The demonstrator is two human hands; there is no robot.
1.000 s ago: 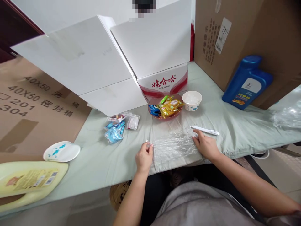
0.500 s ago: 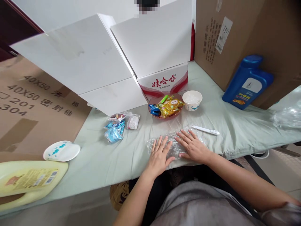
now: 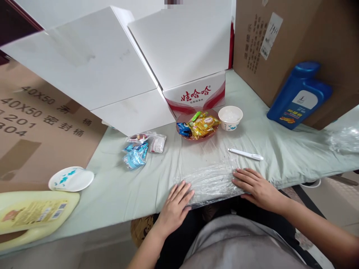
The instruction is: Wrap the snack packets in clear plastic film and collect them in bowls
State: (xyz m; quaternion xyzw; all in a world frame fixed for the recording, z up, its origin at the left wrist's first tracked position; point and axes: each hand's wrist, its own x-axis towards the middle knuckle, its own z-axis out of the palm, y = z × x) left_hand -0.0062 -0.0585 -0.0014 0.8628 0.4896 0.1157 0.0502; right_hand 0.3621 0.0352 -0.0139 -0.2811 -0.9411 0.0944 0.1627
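A crinkled sheet of clear plastic wrap (image 3: 211,181) lies flat along the front edge of the cloth-covered table. My left hand (image 3: 175,205) rests on its left end, palm down with fingers stretched out. At the right end my right hand (image 3: 255,186) lies flat too, fingers extended over the plastic. Neither hand grips anything. Just beyond the wrap is a white utility knife (image 3: 245,154). Behind it stand a reddish glass plate (image 3: 196,139) of yellow, green and blue wrapped snacks (image 3: 203,125) and a white paper bowl (image 3: 230,118) with something clear inside.
Blue and white snack packets (image 3: 136,155) lie left of centre. A tipped paper bowl (image 3: 71,179) and a pale yellow jug (image 3: 36,216) are at far left. White boxes (image 3: 179,48) line the back. A blue bottle (image 3: 300,97) leans by a brown carton (image 3: 260,45) at right.
My hands have slid apart from the middle of the plastic wrap, the left toward the lower left and the right toward the right, uncovering its crinkled middle.
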